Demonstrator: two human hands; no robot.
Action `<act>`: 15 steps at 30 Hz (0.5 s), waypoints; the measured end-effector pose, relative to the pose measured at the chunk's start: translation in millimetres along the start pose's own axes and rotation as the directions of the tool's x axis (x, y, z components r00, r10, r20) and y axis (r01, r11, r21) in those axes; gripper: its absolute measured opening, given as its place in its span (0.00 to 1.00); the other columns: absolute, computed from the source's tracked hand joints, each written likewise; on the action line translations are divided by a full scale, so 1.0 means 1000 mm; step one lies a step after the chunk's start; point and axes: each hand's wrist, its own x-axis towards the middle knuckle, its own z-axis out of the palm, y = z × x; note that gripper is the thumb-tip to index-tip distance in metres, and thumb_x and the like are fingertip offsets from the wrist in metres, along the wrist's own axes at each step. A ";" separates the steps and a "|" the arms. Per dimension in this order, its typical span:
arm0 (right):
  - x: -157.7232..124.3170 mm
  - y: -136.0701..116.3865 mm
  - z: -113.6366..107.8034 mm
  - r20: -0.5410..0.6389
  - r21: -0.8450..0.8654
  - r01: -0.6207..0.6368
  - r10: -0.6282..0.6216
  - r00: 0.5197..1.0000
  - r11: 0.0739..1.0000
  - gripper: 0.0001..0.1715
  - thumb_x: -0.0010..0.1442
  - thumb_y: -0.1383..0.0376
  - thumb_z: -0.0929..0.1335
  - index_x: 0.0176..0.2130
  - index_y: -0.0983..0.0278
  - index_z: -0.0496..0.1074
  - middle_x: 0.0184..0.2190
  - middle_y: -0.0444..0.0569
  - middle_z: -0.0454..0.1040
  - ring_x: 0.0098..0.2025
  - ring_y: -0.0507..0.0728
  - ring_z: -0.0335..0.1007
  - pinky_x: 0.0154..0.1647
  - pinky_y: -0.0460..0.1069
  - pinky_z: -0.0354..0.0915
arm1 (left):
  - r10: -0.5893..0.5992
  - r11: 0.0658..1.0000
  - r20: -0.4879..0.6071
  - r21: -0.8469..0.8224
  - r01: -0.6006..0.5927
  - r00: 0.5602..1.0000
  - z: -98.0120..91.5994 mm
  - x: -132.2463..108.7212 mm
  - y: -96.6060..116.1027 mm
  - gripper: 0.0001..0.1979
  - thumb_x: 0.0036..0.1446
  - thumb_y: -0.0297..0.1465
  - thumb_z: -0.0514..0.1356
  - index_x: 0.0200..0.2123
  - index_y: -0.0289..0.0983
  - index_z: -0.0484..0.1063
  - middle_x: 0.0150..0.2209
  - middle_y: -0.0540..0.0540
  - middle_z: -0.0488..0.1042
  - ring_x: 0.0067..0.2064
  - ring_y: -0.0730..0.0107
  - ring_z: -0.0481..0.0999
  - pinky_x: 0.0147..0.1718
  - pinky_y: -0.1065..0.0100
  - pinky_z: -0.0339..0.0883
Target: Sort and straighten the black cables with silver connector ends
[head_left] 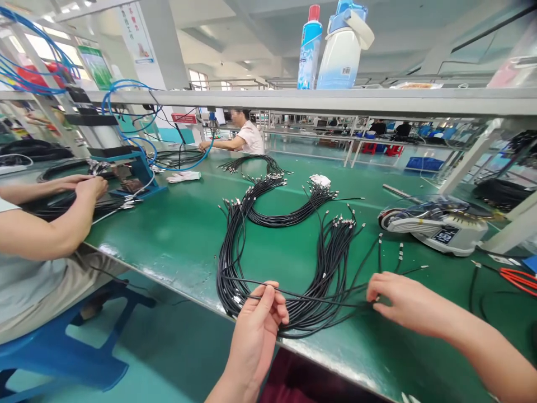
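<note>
My left hand (pixel 260 327) is closed in a pinch on a black cable, above the near edge of the green table. To its right, my right hand (pixel 396 298) has its fingers curled round the same cable, partly hiding that stretch. Beneath and between my hands, a large bundle of black cables (pixel 224 263) curves in a U, with small metal connectors at its ends. A second curved cable bundle (pixel 279 220) lies just beyond it. A few single cable ends with pale connectors (pixel 401 252) rest near my right hand.
A white-and-grey machine with a roller (pixel 440 226) stands right, near orange cable (pixel 518 279). At left, a co-worker's hands (pixel 90 184) work by a blue-framed press (pixel 142 170). A shelf (pixel 268 101) crosses above, bearing a spray can (pixel 309 53) and a jug (pixel 340 53).
</note>
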 end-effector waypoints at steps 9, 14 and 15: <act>0.045 -0.114 0.010 -0.149 0.263 0.441 -0.416 0.897 0.858 0.18 0.66 0.63 0.54 0.39 0.65 0.69 0.34 0.48 0.74 0.32 0.52 0.68 0.35 0.45 0.60 | -0.013 0.995 0.004 0.094 0.012 1.000 -0.001 -0.001 0.009 0.20 0.46 0.27 0.64 0.44 0.38 0.66 0.30 0.50 0.70 0.27 0.83 0.69 0.25 0.80 0.68; 0.052 -0.110 0.020 -0.208 0.107 0.430 -0.403 0.891 0.897 0.16 0.65 0.61 0.55 0.37 0.64 0.66 0.32 0.47 0.74 0.32 0.54 0.70 0.30 0.46 0.56 | 0.014 0.977 -0.193 0.210 0.028 0.981 -0.011 0.006 0.024 0.22 0.46 0.19 0.58 0.46 0.40 0.68 0.39 0.46 0.73 0.30 0.79 0.74 0.28 0.78 0.74; 0.051 -0.107 0.020 -0.222 0.110 0.409 -0.378 0.899 0.906 0.16 0.65 0.60 0.55 0.38 0.64 0.66 0.31 0.46 0.74 0.31 0.54 0.70 0.29 0.46 0.55 | 0.026 0.975 -0.231 0.219 0.026 0.973 -0.012 0.009 0.026 0.19 0.46 0.19 0.57 0.43 0.39 0.69 0.40 0.46 0.73 0.30 0.80 0.74 0.27 0.79 0.73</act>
